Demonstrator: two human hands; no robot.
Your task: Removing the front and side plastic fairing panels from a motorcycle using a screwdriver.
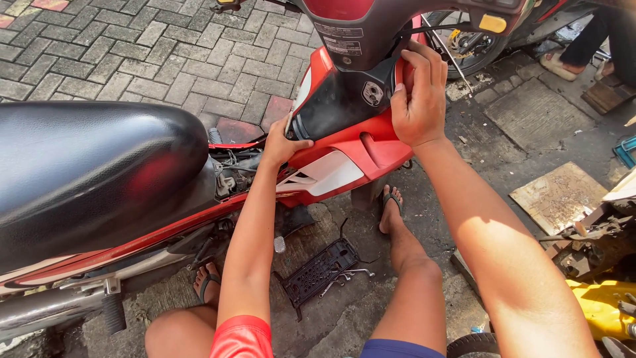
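We see a red motorbike panel [358, 142] with a black inner face and a white stripe, sitting at the centre of the frame just right of the black seat [93, 172]. Our left hand [281, 142] curls its fingers over the panel's left edge. Our right hand [419, 99] presses its fingers together on the upper right edge. A black tray [318, 270] lies on the ground below.

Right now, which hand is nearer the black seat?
Left. The left hand grips the red side panel at its rear edge, just beside the black seat; the right hand presses the panel's front, farther away.
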